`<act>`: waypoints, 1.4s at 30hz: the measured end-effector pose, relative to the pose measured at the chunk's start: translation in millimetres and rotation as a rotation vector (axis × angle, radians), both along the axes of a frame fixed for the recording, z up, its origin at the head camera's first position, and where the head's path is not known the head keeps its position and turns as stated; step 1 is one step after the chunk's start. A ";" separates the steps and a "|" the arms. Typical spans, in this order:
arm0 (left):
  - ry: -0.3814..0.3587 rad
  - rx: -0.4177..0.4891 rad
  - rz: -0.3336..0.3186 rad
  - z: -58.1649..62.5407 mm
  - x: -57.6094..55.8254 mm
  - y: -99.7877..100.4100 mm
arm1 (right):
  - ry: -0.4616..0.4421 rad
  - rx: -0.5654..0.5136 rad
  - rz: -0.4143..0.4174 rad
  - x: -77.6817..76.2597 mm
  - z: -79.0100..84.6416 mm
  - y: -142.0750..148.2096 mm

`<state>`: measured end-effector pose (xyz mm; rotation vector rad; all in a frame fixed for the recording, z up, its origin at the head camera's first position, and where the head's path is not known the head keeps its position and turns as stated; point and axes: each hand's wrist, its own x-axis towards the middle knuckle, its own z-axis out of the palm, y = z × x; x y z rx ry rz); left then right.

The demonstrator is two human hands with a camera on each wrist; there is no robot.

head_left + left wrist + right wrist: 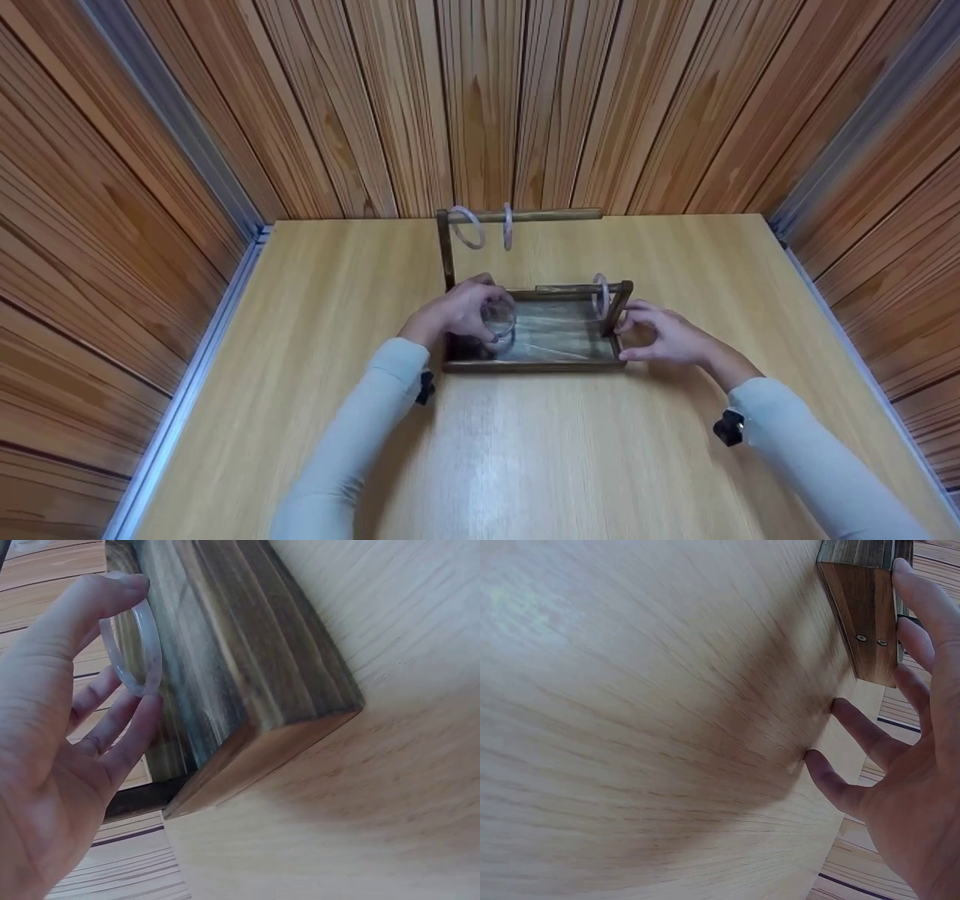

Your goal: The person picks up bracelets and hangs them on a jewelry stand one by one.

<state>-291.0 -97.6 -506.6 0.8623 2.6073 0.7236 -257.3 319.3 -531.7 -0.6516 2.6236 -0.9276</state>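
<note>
A dark wooden display stand, with a shallow tray and two bars on posts, stands on the table. My left hand pinches a translucent bangle between thumb and fingertips, over the tray's left end. On the upper bar hang two pale pinkish bangles. Another pale bangle hangs on the lower bar, close to its post. My right hand is at the stand's right end, fingers spread. Its thumb touches the tray's corner, and two fingertips rest at the tabletop.
The light wood table extends around the stand. Wood-plank walls rise behind and at both sides, with metal rails along the edges. Two screw heads show on the stand's end face.
</note>
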 end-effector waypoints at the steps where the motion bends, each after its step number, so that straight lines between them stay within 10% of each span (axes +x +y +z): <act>1: 0.008 0.002 0.001 0.6 -0.2 -0.3 | 0.000 0.000 0.000 0.1 -0.2 0.0; 28: 0.248 0.207 -0.022 -10.8 16.8 3.6 | 0.037 0.025 -0.001 2.0 -1.6 1.7; 42: 0.228 0.322 0.002 -13.9 21.6 3.4 | 0.019 0.011 0.012 0.1 -2.3 0.9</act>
